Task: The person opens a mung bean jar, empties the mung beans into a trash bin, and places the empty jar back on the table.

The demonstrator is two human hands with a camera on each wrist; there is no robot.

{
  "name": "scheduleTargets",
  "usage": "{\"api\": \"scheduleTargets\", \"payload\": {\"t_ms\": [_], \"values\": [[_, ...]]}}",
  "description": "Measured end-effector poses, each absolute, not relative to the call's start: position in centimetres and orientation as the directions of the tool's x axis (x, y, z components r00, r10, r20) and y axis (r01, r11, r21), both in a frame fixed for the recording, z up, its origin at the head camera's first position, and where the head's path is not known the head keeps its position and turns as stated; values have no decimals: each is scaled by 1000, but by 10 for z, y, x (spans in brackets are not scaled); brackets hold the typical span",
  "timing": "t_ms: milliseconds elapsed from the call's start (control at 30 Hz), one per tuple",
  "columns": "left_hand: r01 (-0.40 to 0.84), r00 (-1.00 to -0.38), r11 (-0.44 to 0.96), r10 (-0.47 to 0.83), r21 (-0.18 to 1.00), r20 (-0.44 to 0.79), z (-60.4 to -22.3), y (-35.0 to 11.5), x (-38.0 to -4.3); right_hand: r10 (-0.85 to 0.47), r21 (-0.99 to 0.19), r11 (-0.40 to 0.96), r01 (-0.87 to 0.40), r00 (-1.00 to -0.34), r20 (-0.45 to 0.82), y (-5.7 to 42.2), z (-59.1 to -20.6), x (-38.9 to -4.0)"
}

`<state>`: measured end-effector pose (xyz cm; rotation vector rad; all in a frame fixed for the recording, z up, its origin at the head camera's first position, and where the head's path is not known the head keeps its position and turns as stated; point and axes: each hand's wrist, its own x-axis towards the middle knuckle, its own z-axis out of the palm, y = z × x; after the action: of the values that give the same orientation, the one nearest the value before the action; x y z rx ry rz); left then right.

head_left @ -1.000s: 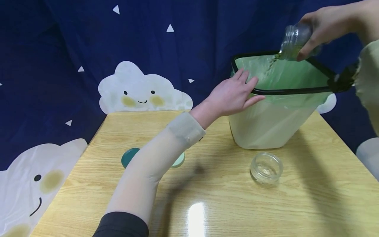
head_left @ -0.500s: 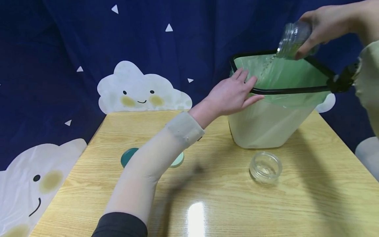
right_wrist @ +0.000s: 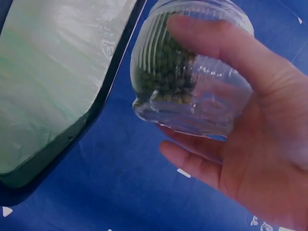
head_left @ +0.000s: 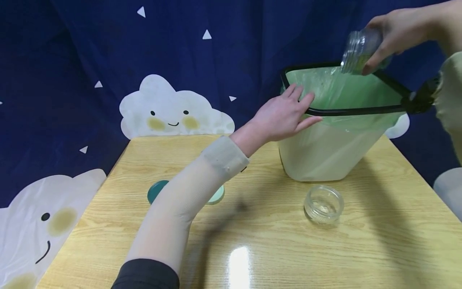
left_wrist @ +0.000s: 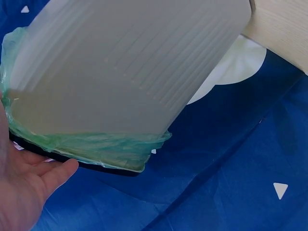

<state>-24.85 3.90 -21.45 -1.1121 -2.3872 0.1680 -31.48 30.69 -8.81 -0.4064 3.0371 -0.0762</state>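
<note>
My right hand [head_left: 397, 34] grips a clear glass jar [right_wrist: 216, 91], tilted mouth-down over the left part of a bin's opening. Small green beans [right_wrist: 166, 67] lie inside the jar, against its lower side. The pale trash bin [head_left: 321, 156] stands on the table, lined with a green bag [head_left: 364, 90] folded over under a black rim [head_left: 361, 111]. My left hand [head_left: 279, 116] rests at the rim's near left corner, fingers spread and fairly straight. In the left wrist view, its fingers [left_wrist: 60, 178] lie along the rim, partly hidden by it.
A small round glass dish [head_left: 324, 204] sits on the wooden table [head_left: 270, 249] in front of the bin. A dark green lid [head_left: 156, 192] and a pale green lid [head_left: 217, 196] are partly hidden by my left forearm. Behind hangs a blue curtain [head_left: 234, 48].
Beans fell from the jar into the bin in the earlier frames; no falling stream shows now. The jar moved up slightly, then back down. My left hand stays at the rim.
</note>
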Motion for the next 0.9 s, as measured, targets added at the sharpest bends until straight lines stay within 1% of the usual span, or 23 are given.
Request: {"api": "scheduleTargets", "payload": {"t_ms": [200,333,533,700,900], "values": [[687,-547,659,746,-305,379,-216,38,-247,-263,-41,964,-262,-965,-16,307,-88,-320],[685,-550,663,743,-303,382,-216,38,-247,-275,-32,961,-273,-960,-47,303,-85,-314],[685,-552,664,742,-300,381,-215,38,-248,-258,-33,966,-257,-965,-41,299,-84,-307],[686,-552,663,742,-298,379,-214,39,-248,-253,-42,967,-252,-967,-23,302,-84,-309],[684,-563,665,743,-300,362,-213,39,-247,-291,-43,956,-289,-955,-53,303,-86,-312]]}}
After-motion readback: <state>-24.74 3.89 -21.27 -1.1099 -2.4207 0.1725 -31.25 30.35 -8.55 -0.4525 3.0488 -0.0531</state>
